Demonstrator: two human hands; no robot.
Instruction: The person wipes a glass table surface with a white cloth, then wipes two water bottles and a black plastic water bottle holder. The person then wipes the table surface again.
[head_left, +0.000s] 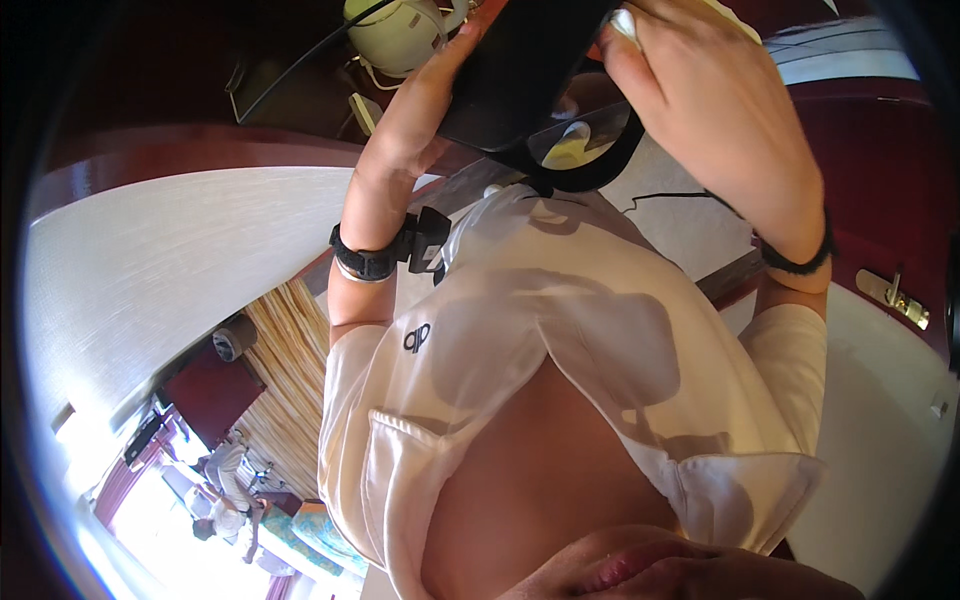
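At the top of the view, my left hand (442, 71) grips the left side of a dark, flat-sided object (499, 82); its fingertips are hidden. A black curved rim (607, 176) shows at the object's lower end, around a shiny surface with a yellow and white patch. I cannot tell exactly what the object is. On the other side, my right hand (697, 82) is bent over the object, with a small crumpled piece of white material (623, 25) held at its fingers. A black strap with a small box (430, 240) sits on my left wrist, and another black band is on my right.
A pale electric kettle (394, 37) stands on a dark surface beyond my left hand. At right is a dark red door with a metal handle (892, 295). Another person (225, 517) is far off at lower left, near a bright window and a bed.
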